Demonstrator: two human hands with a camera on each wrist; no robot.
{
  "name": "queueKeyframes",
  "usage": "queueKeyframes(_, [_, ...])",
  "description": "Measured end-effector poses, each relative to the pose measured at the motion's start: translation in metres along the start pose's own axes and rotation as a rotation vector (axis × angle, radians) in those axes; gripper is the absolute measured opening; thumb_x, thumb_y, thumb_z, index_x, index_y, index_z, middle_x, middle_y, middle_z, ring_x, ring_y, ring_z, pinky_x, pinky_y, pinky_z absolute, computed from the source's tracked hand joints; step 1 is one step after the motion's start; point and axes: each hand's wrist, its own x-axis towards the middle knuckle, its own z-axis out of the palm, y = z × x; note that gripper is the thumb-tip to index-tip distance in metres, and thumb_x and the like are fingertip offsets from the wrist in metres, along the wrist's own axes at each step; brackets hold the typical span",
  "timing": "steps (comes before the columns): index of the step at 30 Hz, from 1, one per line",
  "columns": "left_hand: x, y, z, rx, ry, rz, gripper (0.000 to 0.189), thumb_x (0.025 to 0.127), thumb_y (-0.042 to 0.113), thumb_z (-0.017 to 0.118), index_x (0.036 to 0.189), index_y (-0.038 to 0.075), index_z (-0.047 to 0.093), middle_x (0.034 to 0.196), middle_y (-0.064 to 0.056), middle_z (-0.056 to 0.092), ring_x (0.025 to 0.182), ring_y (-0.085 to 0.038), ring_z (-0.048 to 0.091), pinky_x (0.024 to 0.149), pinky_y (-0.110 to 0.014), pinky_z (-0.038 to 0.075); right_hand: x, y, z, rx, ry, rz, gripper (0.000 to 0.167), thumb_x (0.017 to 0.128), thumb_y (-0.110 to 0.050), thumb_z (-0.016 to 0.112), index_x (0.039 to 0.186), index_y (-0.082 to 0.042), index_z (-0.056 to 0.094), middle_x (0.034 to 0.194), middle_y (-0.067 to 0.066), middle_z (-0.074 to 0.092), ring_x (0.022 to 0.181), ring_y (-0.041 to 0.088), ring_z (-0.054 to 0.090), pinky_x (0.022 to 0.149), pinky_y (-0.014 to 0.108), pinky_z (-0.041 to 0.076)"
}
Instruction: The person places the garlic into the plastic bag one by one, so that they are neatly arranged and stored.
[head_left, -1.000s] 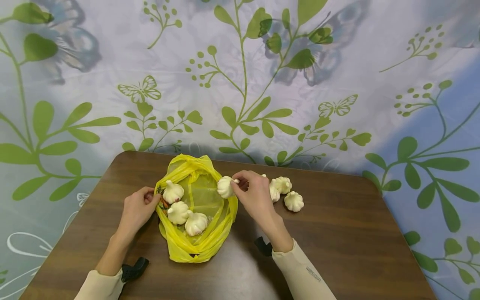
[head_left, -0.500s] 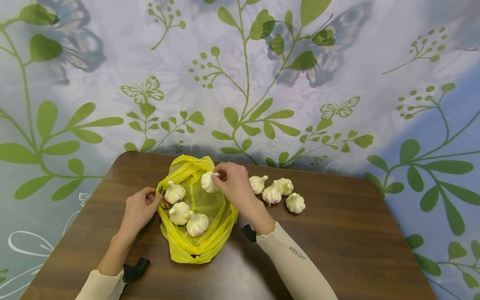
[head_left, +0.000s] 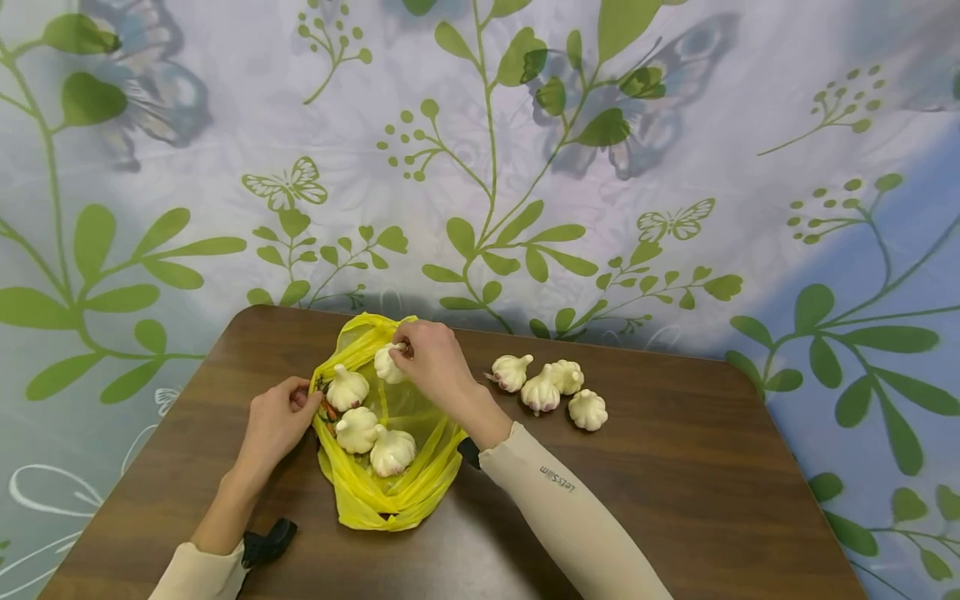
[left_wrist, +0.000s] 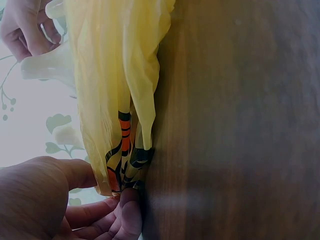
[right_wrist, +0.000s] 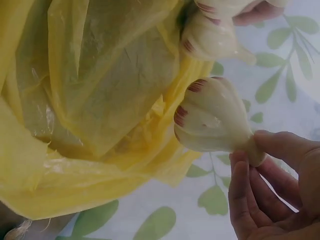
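My right hand (head_left: 438, 362) pinches a garlic bulb (right_wrist: 212, 117) by its stem, over the far part of a yellow plastic bag (head_left: 375, 500). The bulb is cream white with reddish streaks at its base. With thumb and fingers, my left hand (head_left: 277, 421) pinches the bag's left rim, where an orange and black print (left_wrist: 125, 132) shows. Inside the open bag lie three more garlic bulbs: one at the upper left (head_left: 347, 388), one below it (head_left: 357, 430) and one toward the front (head_left: 392, 452).
Several garlic bulbs (head_left: 542, 392) sit in a group on the brown table (head_left: 637, 500), right of the bag. A patterned cloth (head_left: 480, 167) with green leaves and butterflies hangs behind the table's far edge. Dark wrist mounts (head_left: 270, 542) are worn on the forearms.
My right hand has carried its garlic bulb leftward from the bag's right rim to over the far middle of the bag. The left hand keeps its grip on the rim.
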Motion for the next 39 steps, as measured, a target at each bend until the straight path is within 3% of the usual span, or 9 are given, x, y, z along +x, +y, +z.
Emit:
queueKeyframes(12, [-0.004,-0.001,0.000,-0.005,0.007,-0.007,0.026,0.099,0.015,0.071,0.111,-0.009,0.073,0.081,-0.011,0.069,0.066,-0.014,0.058,0.064,-0.028,0.046,0.009,-0.007,0.022,-0.058,-0.040,-0.020,0.008,0.095,-0.017,0.080,0.103,-0.013,0.080,0.100,0.001,0.078,0.089,0.013,0.073,0.078,0.021,0.057])
queueKeyframes(23, [-0.002,-0.001,0.002,-0.001,-0.012,-0.009,0.026,0.099,0.014,0.070,0.112,-0.009,0.072,0.080,-0.010,0.068,0.067,-0.016,0.058,0.064,-0.028,0.046,0.005,-0.008,0.042,-0.119,-0.120,-0.013,0.014,0.095,-0.020,0.080,0.107,-0.013,0.079,0.103,0.001,0.076,0.092,0.013,0.072,0.076,0.018,0.056])
queueKeyframes(39, [0.000,0.001,0.000,0.004,-0.017,-0.023,0.028,0.100,0.016,0.071,0.113,-0.008,0.072,0.082,-0.010,0.069,0.068,-0.016,0.059,0.066,-0.031,0.047,-0.003,-0.008,0.038,-0.069,-0.070,0.047,0.027,0.094,-0.029,0.082,0.117,-0.015,0.079,0.110,-0.001,0.076,0.088,0.008,0.071,0.070,0.017,0.053])
